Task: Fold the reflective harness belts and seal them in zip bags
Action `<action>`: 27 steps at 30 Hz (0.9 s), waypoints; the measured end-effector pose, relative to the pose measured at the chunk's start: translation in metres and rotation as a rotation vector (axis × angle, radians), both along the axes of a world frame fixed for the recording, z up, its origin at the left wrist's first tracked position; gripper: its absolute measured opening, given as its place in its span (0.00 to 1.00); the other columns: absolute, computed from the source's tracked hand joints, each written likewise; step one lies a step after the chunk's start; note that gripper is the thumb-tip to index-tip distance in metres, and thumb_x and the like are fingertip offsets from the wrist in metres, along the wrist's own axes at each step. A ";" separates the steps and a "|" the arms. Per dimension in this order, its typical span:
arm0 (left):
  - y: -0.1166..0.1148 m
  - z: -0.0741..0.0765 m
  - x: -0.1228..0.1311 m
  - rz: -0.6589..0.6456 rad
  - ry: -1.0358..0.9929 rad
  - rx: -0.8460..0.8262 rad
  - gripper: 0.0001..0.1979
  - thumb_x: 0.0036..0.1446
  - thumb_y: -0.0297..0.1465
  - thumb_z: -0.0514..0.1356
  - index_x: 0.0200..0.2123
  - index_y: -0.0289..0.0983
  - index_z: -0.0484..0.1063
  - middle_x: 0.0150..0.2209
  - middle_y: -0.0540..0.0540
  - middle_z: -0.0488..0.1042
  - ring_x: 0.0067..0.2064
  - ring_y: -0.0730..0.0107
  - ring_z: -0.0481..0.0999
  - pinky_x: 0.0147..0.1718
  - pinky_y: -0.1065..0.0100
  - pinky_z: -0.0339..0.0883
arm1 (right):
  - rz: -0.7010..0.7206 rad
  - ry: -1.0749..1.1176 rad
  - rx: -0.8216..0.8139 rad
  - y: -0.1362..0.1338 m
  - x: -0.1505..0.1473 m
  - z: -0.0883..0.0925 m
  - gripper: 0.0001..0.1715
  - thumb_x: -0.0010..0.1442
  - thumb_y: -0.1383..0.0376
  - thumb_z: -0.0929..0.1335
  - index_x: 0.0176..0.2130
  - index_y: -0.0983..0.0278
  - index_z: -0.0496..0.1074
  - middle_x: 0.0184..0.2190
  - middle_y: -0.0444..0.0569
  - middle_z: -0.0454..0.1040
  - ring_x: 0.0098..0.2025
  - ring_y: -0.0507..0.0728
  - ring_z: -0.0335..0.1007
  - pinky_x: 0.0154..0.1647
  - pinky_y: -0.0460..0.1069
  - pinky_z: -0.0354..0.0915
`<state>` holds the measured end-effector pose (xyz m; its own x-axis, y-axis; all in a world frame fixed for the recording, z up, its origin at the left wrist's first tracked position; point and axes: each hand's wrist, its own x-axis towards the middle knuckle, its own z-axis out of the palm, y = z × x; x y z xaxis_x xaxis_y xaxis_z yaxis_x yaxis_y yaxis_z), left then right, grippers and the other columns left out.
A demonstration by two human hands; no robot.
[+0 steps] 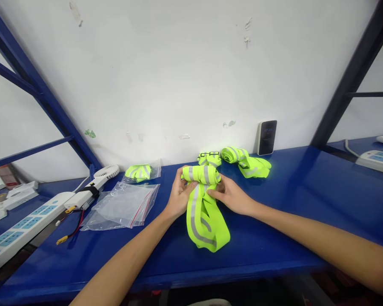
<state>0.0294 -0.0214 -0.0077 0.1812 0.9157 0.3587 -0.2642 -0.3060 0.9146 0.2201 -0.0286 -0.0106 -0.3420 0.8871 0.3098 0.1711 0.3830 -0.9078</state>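
Observation:
A neon-yellow reflective strap (201, 174) with silver stripes is partly rolled up, its roll held just above the blue table. Loose loops of the strap hang from the roll toward the table's front edge. My left hand (180, 194) grips the roll's left end, thumb across its lower side. At the right end my right hand (231, 194) is closed on it, with its thumb on the loose bands and its other fingers mostly hidden behind. Just beyond lie a folded yellow strap with black buckles (210, 158) and another partly rolled strap (254, 165).
Clear zip bags (124, 206) lie on the table (306, 191) at left, near a bagged yellow strap (138, 172). Further left are a small fan (107, 171), a cable with yellow connectors (72, 235) and a power strip (28, 225). A black-faced device (267, 137) leans against the wall.

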 end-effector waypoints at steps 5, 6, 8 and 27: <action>0.003 -0.004 0.000 -0.002 0.013 0.049 0.19 0.50 0.31 0.69 0.43 0.41 0.66 0.42 0.49 0.71 0.40 0.71 0.73 0.37 0.71 0.68 | 0.107 0.260 -0.290 -0.002 -0.008 0.000 0.23 0.53 0.63 0.73 0.48 0.61 0.67 0.36 0.45 0.76 0.33 0.56 0.72 0.31 0.49 0.68; 0.004 -0.004 0.000 0.003 0.018 0.070 0.18 0.50 0.31 0.69 0.42 0.40 0.67 0.43 0.48 0.72 0.41 0.70 0.72 0.38 0.71 0.68 | 0.109 0.292 -0.324 -0.003 -0.007 0.000 0.25 0.52 0.64 0.74 0.49 0.61 0.67 0.36 0.45 0.75 0.33 0.55 0.72 0.31 0.49 0.68; 0.005 -0.003 0.000 0.011 0.024 0.094 0.17 0.49 0.31 0.69 0.40 0.39 0.67 0.43 0.47 0.72 0.41 0.69 0.72 0.38 0.70 0.67 | 0.131 0.360 -0.384 -0.005 -0.006 0.003 0.28 0.51 0.66 0.74 0.51 0.58 0.67 0.39 0.44 0.75 0.36 0.55 0.73 0.33 0.49 0.68; 0.007 -0.002 -0.006 -0.162 -0.002 -0.046 0.07 0.51 0.31 0.59 0.34 0.36 0.69 0.42 0.46 0.72 0.42 0.63 0.73 0.39 0.66 0.66 | 0.131 0.568 -0.527 0.000 -0.001 0.011 0.33 0.46 0.72 0.74 0.51 0.56 0.69 0.43 0.46 0.76 0.44 0.58 0.74 0.47 0.53 0.69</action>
<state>0.0230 -0.0148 -0.0101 0.3274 0.8899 0.3176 -0.3086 -0.2169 0.9261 0.2196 -0.0285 0.0005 -0.3695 0.9291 0.0179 -0.3907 -0.1378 -0.9102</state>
